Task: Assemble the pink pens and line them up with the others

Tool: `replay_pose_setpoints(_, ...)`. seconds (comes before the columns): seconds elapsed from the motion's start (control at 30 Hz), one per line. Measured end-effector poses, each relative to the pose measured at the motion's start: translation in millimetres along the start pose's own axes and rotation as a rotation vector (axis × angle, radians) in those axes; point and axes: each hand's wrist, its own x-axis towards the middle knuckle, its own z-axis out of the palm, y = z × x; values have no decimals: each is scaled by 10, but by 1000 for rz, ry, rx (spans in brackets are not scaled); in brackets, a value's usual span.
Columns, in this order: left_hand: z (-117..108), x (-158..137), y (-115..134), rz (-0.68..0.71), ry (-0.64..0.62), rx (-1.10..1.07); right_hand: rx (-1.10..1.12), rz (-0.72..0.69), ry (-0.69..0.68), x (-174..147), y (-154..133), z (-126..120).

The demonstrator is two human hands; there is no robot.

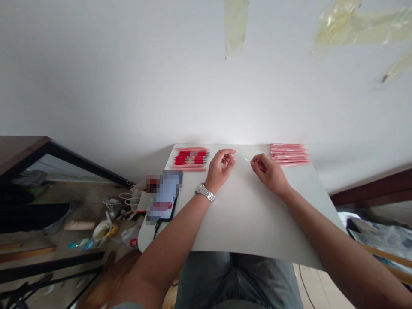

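Note:
My right hand [268,171] pinches a thin, whitish, refill-like stick [245,159], its free end pointing left. Just across from that end, my left hand [221,168] is half curled, its thumb and index finger apart and nothing visible between them. Left of this hand lies a row of red click pens [192,157] with clear sections and dark tips. Slim pink sticks [189,168] lie along the front and back of that row. Beyond my right hand is a pile of similar pink sticks [289,154], apparently in clear wrapping.
All this lies on a white table [244,219] against a wall [206,86] with yellowed tape. A blurred-out phone [165,197] with a cable rests at the table's left edge. Cables, a cup [102,230] and a bottle [82,244] clutter the lower left.

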Motion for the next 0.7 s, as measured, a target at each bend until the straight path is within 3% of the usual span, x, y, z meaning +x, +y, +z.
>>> replay_pose_setpoints(0.7, -4, 8, 19, 15, -125, 7, 24, -32, -70, -6, -24, -8)
